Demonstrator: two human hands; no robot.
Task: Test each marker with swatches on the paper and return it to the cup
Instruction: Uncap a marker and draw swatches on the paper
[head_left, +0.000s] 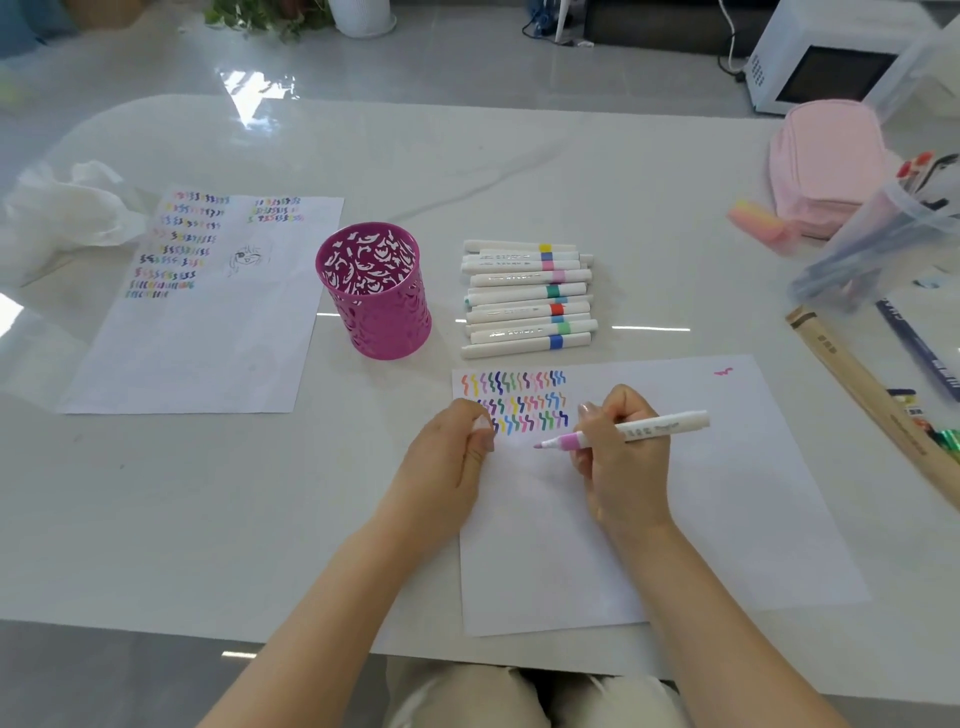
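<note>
My right hand (621, 457) grips an uncapped white marker (660, 423) with a pink band, its pink tip just above the paper (727, 493) below the rows of coloured swatches (514, 400). My left hand (452, 457) rests at the sheet's left edge, fingers curled around a small white cap (480, 424). A pile of capped white markers (527, 299) lies beyond the paper. The magenta perforated cup (374, 291) stands left of the pile and looks empty.
A second swatch-covered sheet (208, 301) lies at left, with crumpled white plastic (67, 213) beyond it. At right are a pink pouch (826, 161), a pink-yellow eraser (761, 226), a clear bin of pens (883, 244) and a wooden ruler (872, 410).
</note>
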